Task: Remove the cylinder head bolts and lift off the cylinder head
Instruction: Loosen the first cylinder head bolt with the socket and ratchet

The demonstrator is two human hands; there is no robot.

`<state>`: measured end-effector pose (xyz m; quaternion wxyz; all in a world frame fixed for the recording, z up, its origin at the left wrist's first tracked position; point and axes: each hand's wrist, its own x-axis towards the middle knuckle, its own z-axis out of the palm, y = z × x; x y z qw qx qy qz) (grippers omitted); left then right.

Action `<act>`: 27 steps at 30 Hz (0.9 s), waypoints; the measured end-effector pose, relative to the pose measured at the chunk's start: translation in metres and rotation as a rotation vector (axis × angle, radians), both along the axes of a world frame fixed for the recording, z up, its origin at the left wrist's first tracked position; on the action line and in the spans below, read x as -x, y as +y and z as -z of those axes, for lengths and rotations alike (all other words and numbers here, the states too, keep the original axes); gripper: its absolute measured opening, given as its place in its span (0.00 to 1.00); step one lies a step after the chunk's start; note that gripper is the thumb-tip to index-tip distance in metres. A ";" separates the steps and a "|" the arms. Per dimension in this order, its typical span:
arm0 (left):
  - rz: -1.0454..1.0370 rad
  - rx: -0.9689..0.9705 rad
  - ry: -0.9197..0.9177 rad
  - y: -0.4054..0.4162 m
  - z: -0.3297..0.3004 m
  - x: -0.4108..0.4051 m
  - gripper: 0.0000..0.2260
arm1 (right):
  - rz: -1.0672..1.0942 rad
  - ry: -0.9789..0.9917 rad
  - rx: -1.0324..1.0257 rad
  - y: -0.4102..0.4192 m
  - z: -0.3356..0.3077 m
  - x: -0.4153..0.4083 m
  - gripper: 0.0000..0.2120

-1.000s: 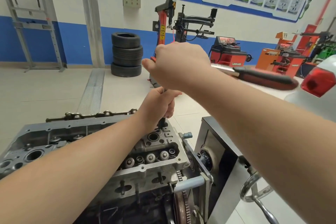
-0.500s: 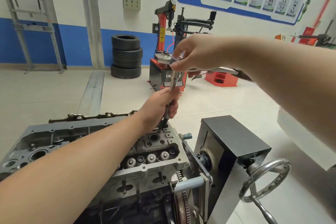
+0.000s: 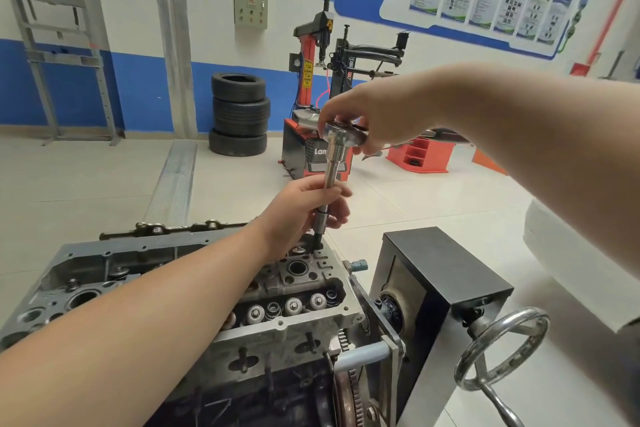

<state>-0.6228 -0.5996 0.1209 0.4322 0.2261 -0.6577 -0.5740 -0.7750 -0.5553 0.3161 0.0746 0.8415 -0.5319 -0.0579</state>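
Note:
The grey aluminium cylinder head (image 3: 304, 291) sits on the engine block, clamped in a stand at the lower middle of the head view. A chrome ratchet with a long extension (image 3: 333, 163) stands upright with its socket down in a bolt hole at the head's far right end. My left hand (image 3: 304, 211) grips the lower part of the extension just above the head. My right hand (image 3: 374, 121) holds the ratchet's round top, fingers curled around it. The ratchet's handle is mostly hidden behind my right hand.
A black stand box (image 3: 440, 274) with a chrome handwheel (image 3: 502, 350) stands right of the engine. Behind are a red tyre changer (image 3: 322, 107), stacked tyres (image 3: 239, 114), a red stand (image 3: 419, 156) and open tiled floor.
My right hand has swung the ratchet round and dropped lower, and the handle that pointed right is now hidden. My left hand has stayed on the extension.

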 end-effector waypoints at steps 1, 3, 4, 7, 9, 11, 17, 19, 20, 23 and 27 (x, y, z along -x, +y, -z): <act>0.012 -0.011 0.012 0.000 -0.001 -0.001 0.08 | -0.017 -0.035 0.005 -0.001 0.002 0.003 0.28; -0.015 0.003 -0.009 -0.001 -0.001 -0.001 0.09 | -0.018 -0.063 0.036 -0.006 0.004 0.009 0.29; -0.040 0.021 -0.020 -0.001 -0.001 0.000 0.10 | -0.004 -0.050 0.058 -0.008 0.003 0.009 0.27; -0.096 0.043 -0.014 0.000 -0.001 0.003 0.11 | 0.116 -0.058 0.010 -0.011 -0.003 0.010 0.12; -0.102 0.040 -0.004 0.000 0.000 0.004 0.10 | 0.203 -0.191 -0.156 -0.009 -0.007 0.009 0.12; -0.101 0.037 0.003 -0.002 0.000 0.002 0.10 | 0.215 -0.217 -0.200 -0.008 -0.009 0.005 0.14; 0.001 0.044 0.038 -0.002 -0.002 -0.002 0.13 | 0.066 0.058 0.082 -0.010 -0.001 -0.005 0.19; -0.003 0.059 0.016 -0.002 -0.003 -0.002 0.13 | 0.041 -0.004 0.149 -0.011 0.007 -0.003 0.25; -0.021 0.066 0.000 -0.003 -0.004 -0.003 0.12 | 0.030 -0.024 0.175 -0.012 0.010 -0.002 0.25; -0.087 0.080 -0.034 -0.006 -0.003 -0.004 0.08 | 0.040 0.057 0.220 -0.016 0.012 -0.003 0.22; -0.123 0.090 -0.034 -0.007 -0.002 -0.002 0.07 | 0.136 0.111 0.084 -0.013 -0.001 -0.010 0.17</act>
